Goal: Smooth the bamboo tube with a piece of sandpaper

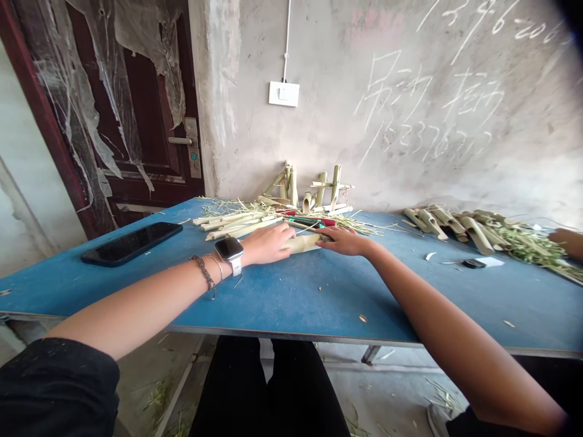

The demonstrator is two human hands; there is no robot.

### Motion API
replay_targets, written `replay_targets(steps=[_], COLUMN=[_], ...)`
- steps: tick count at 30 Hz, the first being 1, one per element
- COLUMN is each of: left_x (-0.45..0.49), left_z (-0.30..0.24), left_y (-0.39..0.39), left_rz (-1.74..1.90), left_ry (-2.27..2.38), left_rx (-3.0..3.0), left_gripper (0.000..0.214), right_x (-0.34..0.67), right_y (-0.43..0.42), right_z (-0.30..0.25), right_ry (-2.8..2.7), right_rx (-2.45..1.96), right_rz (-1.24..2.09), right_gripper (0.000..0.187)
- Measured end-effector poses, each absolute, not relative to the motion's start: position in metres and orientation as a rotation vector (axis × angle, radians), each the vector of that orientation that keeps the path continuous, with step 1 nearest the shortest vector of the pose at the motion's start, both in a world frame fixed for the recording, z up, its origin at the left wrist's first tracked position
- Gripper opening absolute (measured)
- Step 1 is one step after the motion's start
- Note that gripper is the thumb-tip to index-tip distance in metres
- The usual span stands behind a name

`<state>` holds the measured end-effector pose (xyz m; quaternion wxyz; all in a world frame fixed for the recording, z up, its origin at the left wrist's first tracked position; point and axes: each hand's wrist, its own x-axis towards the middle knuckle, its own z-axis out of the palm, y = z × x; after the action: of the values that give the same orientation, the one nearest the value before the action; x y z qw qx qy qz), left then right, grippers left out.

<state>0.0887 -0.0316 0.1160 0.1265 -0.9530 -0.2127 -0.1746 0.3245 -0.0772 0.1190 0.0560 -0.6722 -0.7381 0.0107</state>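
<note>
A pale split piece of green bamboo (303, 244) lies on the blue table (113, 291) between my two hands. My left hand (266, 243), with a smartwatch and bracelets on the wrist, has its fingers curled over the piece's left end. My right hand (344, 241) grips the right end from above. Just behind the piece lie several red-handled tools (307, 222) on loose bamboo shavings. A bundle of long bamboo strips (232, 224) sits behind my left hand. The underside of the held piece is hidden.
A black smartphone (131, 243) lies at the table's left. Small bamboo frames (321, 189) stand against the wall. Cut bamboo pieces (455, 227) and green shavings lie at right, near a co-worker's hand (565, 243). A small black object (473, 263) rests on white paper.
</note>
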Motion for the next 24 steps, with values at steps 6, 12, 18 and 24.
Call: replay_targets(steps=[6, 12, 18, 24], left_x=[0.088, 0.089, 0.089, 0.090], left_z=[0.115, 0.114, 0.109, 0.111], left_y=[-0.026, -0.025, -0.019, -0.020], left_rz=[-0.499, -0.497, -0.489, -0.481], left_ry=[-0.635, -0.633, -0.561, -0.553], left_rx=[-2.721, -2.695, -2.685, -2.672], left_gripper=[0.020, 0.021, 0.023, 0.021], right_x=[0.313, 0.315, 0.328, 0.301], right_y=[-0.080, -0.081, -0.077, -0.084], right_z=[0.121, 0.127, 0.118, 0.124], right_ry=[-2.376, -2.447, -2.242, -2.512], right_rx=[-1.746, -1.572, -2.057, -1.405], right_rz=[0.161, 0.328, -0.035, 0.291], right_gripper=[0.064, 0.059, 0.067, 0.067])
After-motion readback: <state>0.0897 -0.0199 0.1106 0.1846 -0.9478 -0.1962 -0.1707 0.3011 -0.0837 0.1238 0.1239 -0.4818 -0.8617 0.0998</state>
